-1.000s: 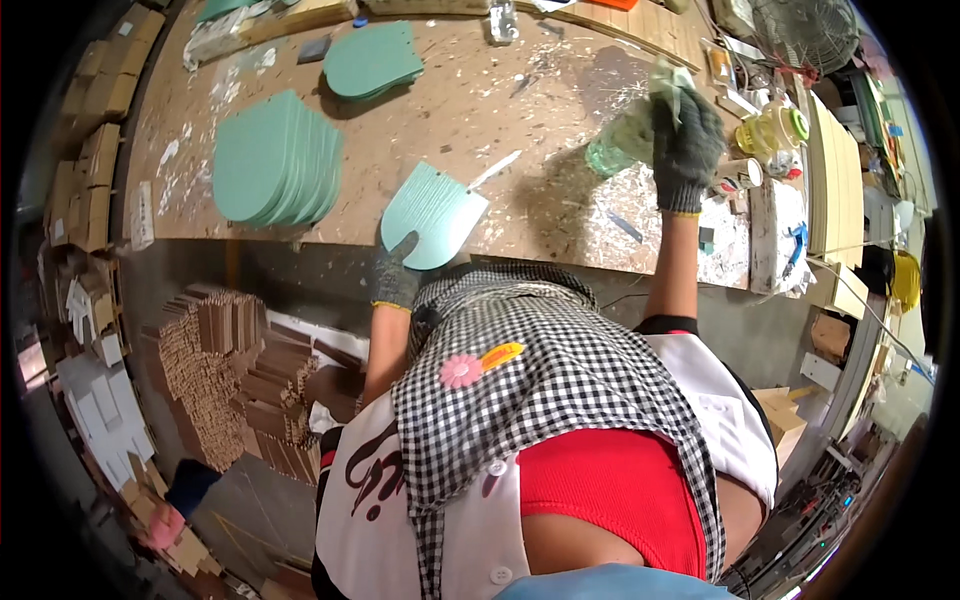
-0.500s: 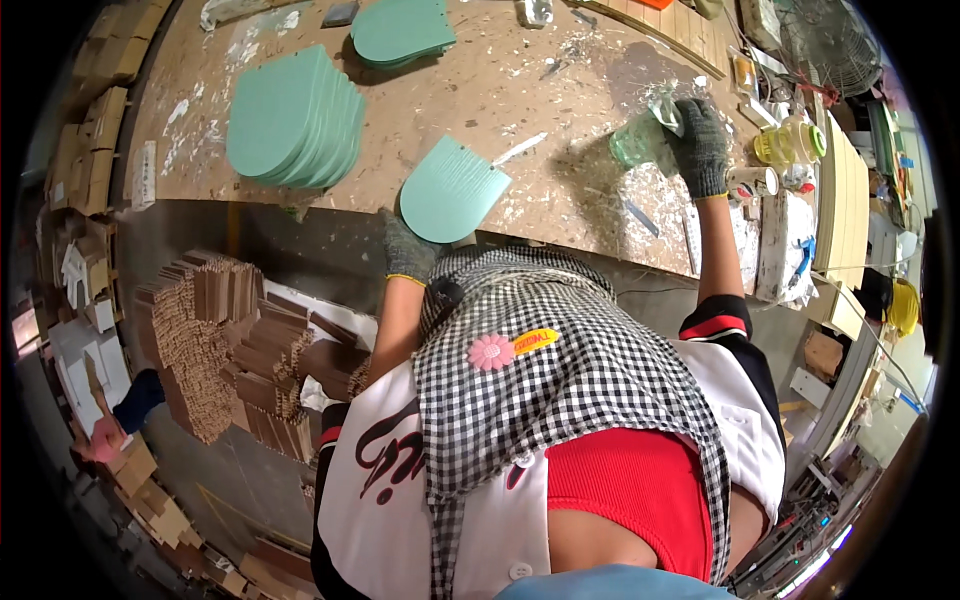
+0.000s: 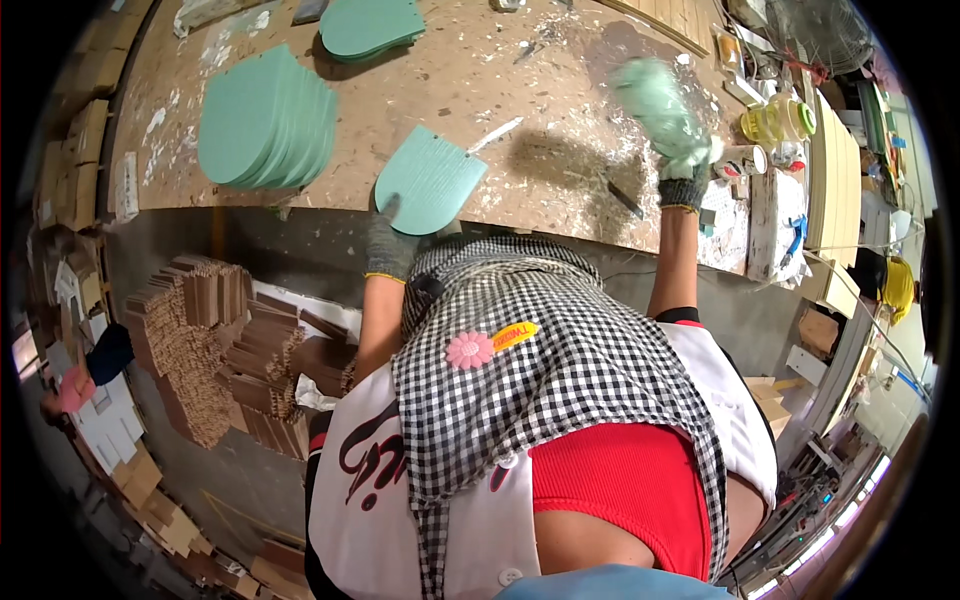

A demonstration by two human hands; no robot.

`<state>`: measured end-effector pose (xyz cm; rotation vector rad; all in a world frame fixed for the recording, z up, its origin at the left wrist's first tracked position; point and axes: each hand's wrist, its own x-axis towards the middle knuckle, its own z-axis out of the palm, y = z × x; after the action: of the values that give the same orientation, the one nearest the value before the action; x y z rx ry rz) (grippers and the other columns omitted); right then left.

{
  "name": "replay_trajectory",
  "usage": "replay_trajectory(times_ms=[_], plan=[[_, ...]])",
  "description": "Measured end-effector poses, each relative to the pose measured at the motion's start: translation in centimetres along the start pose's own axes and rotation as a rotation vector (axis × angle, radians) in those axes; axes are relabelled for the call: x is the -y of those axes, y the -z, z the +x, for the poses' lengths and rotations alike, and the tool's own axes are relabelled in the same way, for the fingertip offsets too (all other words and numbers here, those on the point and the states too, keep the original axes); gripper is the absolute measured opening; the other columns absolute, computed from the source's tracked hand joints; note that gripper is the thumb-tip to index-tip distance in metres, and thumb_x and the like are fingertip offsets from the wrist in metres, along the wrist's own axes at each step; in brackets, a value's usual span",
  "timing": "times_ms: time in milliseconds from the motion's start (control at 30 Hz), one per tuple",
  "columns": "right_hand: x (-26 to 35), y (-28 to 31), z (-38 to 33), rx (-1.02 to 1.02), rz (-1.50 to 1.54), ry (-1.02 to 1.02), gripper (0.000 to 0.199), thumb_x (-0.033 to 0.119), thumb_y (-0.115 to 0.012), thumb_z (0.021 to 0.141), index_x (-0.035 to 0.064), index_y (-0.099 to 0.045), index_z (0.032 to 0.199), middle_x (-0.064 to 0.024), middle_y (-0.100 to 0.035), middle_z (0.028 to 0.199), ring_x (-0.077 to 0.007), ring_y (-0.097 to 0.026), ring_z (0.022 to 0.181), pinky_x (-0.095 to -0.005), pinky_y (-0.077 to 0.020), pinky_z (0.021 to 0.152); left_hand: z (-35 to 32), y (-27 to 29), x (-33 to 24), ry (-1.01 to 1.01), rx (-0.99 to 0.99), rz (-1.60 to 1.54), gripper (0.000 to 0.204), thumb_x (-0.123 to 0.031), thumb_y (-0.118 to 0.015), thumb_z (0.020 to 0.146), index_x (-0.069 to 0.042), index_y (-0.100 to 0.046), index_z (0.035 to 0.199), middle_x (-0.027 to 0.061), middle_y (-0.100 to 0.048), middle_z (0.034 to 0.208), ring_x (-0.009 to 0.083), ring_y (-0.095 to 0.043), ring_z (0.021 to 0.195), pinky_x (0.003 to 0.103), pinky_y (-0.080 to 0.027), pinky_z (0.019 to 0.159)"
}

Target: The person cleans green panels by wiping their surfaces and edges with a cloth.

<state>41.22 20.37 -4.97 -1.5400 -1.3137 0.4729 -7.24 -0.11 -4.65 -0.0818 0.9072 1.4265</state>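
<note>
A green grooved panel point(image 3: 432, 180) with a rounded near end lies at the table's front edge. My left hand point(image 3: 393, 245), in a dark grey glove, grips its rounded end, with one finger on the top face. On the right, my gloved right hand point(image 3: 685, 185) is closed round a pale green see-through bottle point(image 3: 652, 105), smeared by motion. Whitish material at the hand's end of the bottle hides most of the fingers. A tall stack of similar green panels point(image 3: 262, 120) stands at the left, and a smaller pile point(image 3: 370, 28) lies farther back.
The paint-spotted worktable point(image 3: 540, 90) carries a dark flat blade-like tool point(image 3: 622, 197) near my right hand. Beside that hand stand a paper cup point(image 3: 740, 160) and a yellowish jar point(image 3: 775, 120). Brown board stacks point(image 3: 190, 350) stand on the floor at left. Another person's arm point(image 3: 78, 388) shows far left.
My right hand has turned and moved nearer to me, and the bottle now points away from me. A left finger now lies over the panel. The whole view has shifted slightly.
</note>
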Motion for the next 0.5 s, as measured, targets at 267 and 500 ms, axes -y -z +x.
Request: replay_trajectory(times_ms=[267,500], plan=[[16.5,-0.6,2.8,0.382,-0.733,0.578,0.037,0.022,-0.077,0.077,0.0144,-0.066,0.111,-0.0098,-0.066,0.109,-0.0322,-0.066,0.097,-0.0426,-0.0535,0.083,-5.4,-11.5,-3.8,-0.436,-0.193,1.198,0.048,-0.019,-0.07,0.09,0.005,-0.058,0.13,0.0165,-0.068,0.114,0.0256,-0.065,0.1,0.036,-0.052,0.089],[18.6,1.9,2.8,-0.025,-0.349,0.572,0.03,0.012,-0.07,0.091,0.0048,-0.062,0.119,-0.0128,-0.068,0.11,-0.026,-0.067,0.097,-0.0384,-0.0535,0.087,-5.4,-12.0,-3.4,-0.568,-0.223,1.52,0.054,-0.03,-0.068,0.092,0.002,-0.055,0.134,0.02,-0.067,0.118,0.029,-0.065,0.103,0.039,-0.051,0.09]])
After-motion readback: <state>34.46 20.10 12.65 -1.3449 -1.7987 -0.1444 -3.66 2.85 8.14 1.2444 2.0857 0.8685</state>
